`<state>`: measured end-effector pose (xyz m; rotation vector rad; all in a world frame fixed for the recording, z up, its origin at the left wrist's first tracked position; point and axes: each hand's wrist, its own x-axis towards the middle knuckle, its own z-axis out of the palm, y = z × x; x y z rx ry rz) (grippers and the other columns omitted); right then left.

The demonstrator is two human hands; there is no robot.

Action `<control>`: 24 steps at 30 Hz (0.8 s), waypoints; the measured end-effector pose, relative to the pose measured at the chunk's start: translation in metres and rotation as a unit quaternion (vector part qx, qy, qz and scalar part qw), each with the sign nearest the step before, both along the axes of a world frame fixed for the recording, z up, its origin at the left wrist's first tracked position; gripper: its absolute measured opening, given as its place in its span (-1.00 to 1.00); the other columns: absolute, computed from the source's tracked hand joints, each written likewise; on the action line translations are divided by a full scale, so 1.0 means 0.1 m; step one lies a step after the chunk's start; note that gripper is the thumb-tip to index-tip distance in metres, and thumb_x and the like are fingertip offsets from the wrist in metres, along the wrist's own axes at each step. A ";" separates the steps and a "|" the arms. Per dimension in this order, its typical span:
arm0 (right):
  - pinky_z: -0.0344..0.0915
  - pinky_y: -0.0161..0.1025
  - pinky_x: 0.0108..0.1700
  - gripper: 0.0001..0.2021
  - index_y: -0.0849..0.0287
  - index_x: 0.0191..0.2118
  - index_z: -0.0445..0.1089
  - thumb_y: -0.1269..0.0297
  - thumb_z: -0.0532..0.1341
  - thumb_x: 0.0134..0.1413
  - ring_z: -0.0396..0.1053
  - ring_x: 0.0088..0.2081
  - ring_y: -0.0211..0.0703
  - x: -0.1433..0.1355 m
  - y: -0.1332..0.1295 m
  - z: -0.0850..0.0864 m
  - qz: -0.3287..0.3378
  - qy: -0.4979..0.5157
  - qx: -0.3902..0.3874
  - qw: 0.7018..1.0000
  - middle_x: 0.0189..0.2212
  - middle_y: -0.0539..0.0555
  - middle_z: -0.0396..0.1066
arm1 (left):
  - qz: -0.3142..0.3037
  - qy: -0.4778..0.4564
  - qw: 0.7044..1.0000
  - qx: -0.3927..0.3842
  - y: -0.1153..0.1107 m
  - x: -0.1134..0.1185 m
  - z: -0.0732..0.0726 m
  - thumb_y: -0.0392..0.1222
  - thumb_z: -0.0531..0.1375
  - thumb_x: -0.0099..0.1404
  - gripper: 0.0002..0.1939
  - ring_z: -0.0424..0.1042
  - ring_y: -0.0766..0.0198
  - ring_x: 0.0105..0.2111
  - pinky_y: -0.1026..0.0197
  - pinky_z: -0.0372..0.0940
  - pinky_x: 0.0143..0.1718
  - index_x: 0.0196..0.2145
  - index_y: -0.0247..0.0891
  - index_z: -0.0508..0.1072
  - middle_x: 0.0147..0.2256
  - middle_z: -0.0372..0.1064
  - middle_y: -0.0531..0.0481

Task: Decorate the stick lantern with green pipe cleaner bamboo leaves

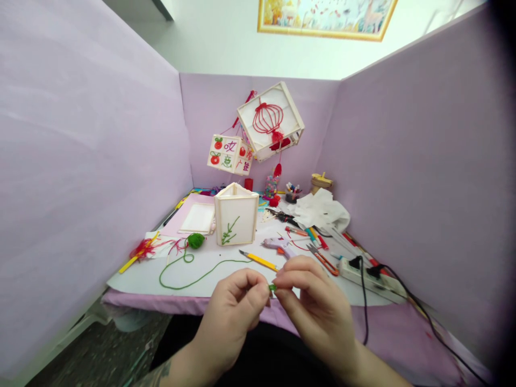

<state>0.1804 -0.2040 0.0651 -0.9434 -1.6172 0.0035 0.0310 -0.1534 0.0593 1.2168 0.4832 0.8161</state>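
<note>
Both hands, left hand (231, 314) and right hand (312, 301), pinched a small green yarn bit (273, 288) between fingertips, seemingly to steady it for close work.

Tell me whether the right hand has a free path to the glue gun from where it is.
Probably yes. The right hand sits just in front of the glue gun, with only bare table between. But its fingertips, with the left hand, pinch a green bit, so it is occupied.
</note>
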 end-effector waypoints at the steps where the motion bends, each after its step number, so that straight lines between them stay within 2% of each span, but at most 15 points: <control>1: 0.33 -0.31 -0.25 -0.81 0.13 -0.23 0.39 0.57 0.18 0.13 0.36 -0.29 -0.27 0.00 0.00 0.00 0.001 0.000 -0.001 1.000 -0.35 0.01 0.34 | -0.002 0.003 1.000 0.004 0.00 -0.01 -0.01 0.03 0.24 0.26 -0.68 -0.12 0.50 -0.64 0.40 -0.10 -0.63 -0.44 -0.27 0.32 -0.61 -0.01 0.22; 12: 0.32 -0.31 -0.24 -0.84 0.12 -0.23 0.39 0.53 0.21 0.14 0.36 -0.28 -0.26 0.03 -0.03 -0.02 0.018 0.015 -0.017 1.000 -0.34 0.00 0.35 | 0.011 0.053 0.996 0.068 -0.02 -0.06 0.04 0.00 0.19 0.29 -0.70 -0.09 0.47 -0.62 0.36 -0.10 -0.61 -0.46 -0.27 0.33 -0.60 0.03 0.18; 20: 0.33 -0.27 -0.24 -0.90 0.06 -0.22 0.44 0.39 0.24 0.16 0.36 -0.26 -0.20 0.09 -0.08 0.01 0.076 0.063 -0.072 0.993 -0.32 0.02 0.37 | -0.003 0.067 0.995 0.078 -0.04 -0.10 0.06 -0.01 0.19 0.29 -0.70 -0.06 0.45 -0.60 0.35 -0.05 -0.57 -0.46 -0.27 0.32 -0.58 0.06 0.17; 22: 0.33 -0.20 -0.21 -0.90 0.04 -0.19 0.45 0.33 0.23 0.19 0.35 -0.22 -0.14 0.11 -0.10 -0.02 0.079 0.084 -0.060 0.992 -0.30 0.06 0.36 | 0.000 0.066 0.995 0.076 -0.05 -0.10 0.05 0.00 0.19 0.29 -0.70 -0.04 0.44 -0.59 0.35 -0.04 -0.57 -0.46 -0.27 0.33 -0.57 0.09 0.15; 24: 0.32 -0.12 -0.18 -0.88 0.02 -0.15 0.44 0.26 0.19 0.22 0.31 -0.22 -0.09 0.12 -0.12 -0.06 0.079 0.139 -0.012 0.987 -0.29 0.08 0.33 | 0.006 0.062 0.996 0.070 -0.05 -0.09 0.04 0.00 0.20 0.29 -0.70 -0.04 0.44 -0.59 0.35 -0.04 -0.57 -0.46 -0.28 0.34 -0.56 0.11 0.14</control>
